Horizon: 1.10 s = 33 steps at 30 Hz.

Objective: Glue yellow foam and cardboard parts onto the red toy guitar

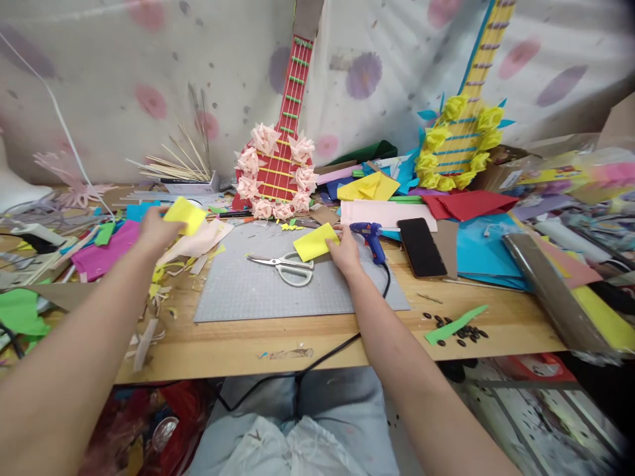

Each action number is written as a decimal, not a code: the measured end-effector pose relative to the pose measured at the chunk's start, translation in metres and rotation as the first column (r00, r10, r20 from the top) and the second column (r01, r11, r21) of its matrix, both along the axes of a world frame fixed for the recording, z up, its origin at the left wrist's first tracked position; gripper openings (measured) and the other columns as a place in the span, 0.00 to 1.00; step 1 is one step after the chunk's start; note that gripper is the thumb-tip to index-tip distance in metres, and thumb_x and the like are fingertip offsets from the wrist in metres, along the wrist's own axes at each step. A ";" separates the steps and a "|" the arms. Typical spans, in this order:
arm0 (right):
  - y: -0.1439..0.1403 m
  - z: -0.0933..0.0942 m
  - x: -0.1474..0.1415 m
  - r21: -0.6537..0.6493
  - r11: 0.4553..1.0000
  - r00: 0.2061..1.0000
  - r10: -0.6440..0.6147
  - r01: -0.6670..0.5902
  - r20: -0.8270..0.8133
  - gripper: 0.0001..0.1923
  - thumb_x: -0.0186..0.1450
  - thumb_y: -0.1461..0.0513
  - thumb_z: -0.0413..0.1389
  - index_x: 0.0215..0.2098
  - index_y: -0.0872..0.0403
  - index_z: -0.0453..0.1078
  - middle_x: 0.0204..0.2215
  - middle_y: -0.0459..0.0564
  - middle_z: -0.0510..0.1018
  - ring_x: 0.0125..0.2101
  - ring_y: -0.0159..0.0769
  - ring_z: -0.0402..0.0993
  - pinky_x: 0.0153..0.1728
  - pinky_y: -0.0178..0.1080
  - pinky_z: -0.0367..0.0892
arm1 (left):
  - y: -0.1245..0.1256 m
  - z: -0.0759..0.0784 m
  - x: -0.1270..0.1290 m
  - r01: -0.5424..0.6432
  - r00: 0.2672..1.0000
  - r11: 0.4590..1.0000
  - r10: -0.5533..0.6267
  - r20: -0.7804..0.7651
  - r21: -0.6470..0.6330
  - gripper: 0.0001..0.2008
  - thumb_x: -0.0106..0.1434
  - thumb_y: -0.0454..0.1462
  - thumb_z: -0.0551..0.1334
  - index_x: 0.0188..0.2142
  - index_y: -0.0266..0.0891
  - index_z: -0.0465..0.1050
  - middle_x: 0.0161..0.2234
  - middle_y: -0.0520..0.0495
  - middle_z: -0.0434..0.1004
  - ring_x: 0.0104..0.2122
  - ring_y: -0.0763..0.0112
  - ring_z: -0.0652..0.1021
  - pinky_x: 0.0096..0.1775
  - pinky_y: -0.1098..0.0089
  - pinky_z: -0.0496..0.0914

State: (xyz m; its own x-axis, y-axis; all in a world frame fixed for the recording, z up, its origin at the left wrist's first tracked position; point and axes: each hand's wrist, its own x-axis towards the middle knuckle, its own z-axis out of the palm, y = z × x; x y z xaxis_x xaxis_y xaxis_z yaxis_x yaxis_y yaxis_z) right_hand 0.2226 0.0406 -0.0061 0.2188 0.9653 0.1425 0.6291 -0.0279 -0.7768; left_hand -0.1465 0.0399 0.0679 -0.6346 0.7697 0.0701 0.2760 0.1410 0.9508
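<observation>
My left hand (157,233) reaches over the left side of the table and pinches a yellow paper piece (186,214), slightly blurred. With thumb and fingers, my right hand (346,251) grips another yellow paper rectangle (313,242) above the grey cutting mat (233,291). Scissors (294,270) lie on the mat below that piece, blades pointing left and handles to the right. A blue glue gun (370,239) rests just right of my right hand, its black cord running down over the table edge.
A red paper guitar (282,162) with pink flowers and a yellow one (455,142) lean against the curtain behind. A phone (421,248) and blue sheets (489,251) lie to the right, black beads (461,342) near the front edge. Paper scraps (106,251) crowd the left.
</observation>
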 end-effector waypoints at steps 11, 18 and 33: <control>-0.002 -0.002 0.001 0.062 0.998 0.991 -0.004 0.012 -0.132 0.19 0.58 0.64 0.51 0.48 0.52 0.58 0.39 0.52 0.76 0.39 0.40 0.73 0.41 0.39 0.65 | -0.018 -0.026 0.090 0.677 0.682 0.735 -0.646 -0.344 -0.039 0.18 0.37 0.28 0.70 0.30 0.40 0.73 0.38 0.43 0.73 0.48 0.53 0.69 0.56 0.59 0.54; 0.003 -0.004 -0.002 0.072 0.997 0.781 0.027 0.023 -0.624 0.18 0.55 0.64 0.54 0.44 0.51 0.55 0.35 0.48 0.75 0.33 0.34 0.74 0.35 0.37 0.70 | -0.024 -0.050 0.174 0.565 0.782 0.799 -0.598 0.174 0.208 0.28 0.35 0.31 0.73 0.39 0.39 0.70 0.42 0.43 0.73 0.45 0.62 0.72 0.52 0.61 0.60; -0.013 0.007 -0.051 0.106 0.962 0.781 0.265 -0.251 -0.566 0.07 0.57 0.62 0.55 0.32 0.54 0.60 0.30 0.44 0.72 0.32 0.30 0.69 0.39 0.36 0.65 | -0.020 -0.051 0.182 0.069 0.663 0.911 -0.346 0.664 0.406 0.07 0.55 0.29 0.61 0.35 0.35 0.72 0.36 0.45 0.79 0.34 0.72 0.79 0.40 0.70 0.73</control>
